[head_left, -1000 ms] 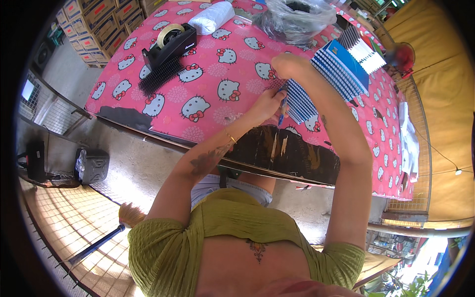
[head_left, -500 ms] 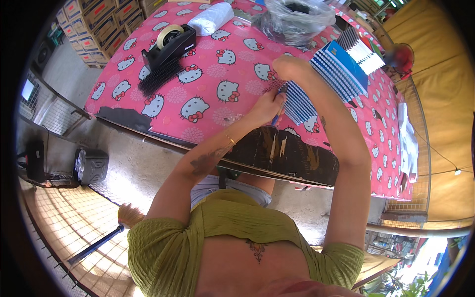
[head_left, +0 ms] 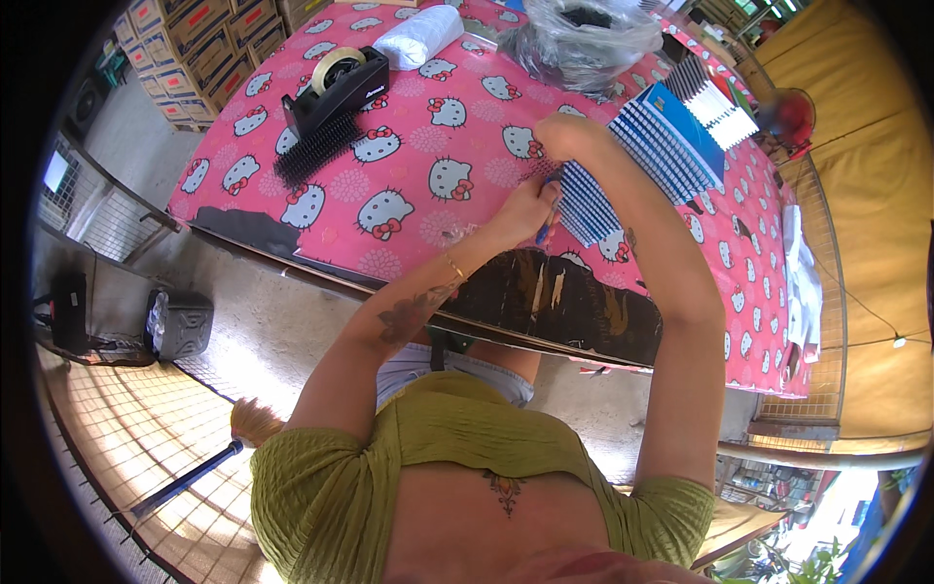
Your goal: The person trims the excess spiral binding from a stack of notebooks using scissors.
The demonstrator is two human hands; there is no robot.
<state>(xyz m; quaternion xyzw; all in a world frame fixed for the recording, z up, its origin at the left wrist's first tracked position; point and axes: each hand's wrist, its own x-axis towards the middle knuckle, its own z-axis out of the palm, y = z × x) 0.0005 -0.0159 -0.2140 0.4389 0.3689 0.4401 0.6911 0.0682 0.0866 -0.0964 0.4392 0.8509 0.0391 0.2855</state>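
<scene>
My left hand (head_left: 533, 209) is closed around a slim blue object (head_left: 544, 233) whose kind I cannot make out; its lower end sticks out below the fingers. Right beside it, a stack of spiral-bound notebooks (head_left: 647, 161) leans across the table, its blue-and-white striped bound edges facing me and a blue cover on top. My right hand (head_left: 564, 136) bends over the left end of this stack, just beyond my left hand. Its fingers are turned away and hidden, so what it touches or holds does not show.
A pink patterned cloth covers the table (head_left: 428, 219), torn along the dark near edge. At left are a tape dispenser (head_left: 336, 88) and black binding coils (head_left: 318, 151). Farther back lie a white roll (head_left: 420, 37) and a clear plastic bag (head_left: 581, 49). Stacked cartons (head_left: 199, 58) stand far left.
Both hands stay in almost the same place by the notebooks. The right forearm has shifted very slightly to the left; nothing is visibly picked up or let go.
</scene>
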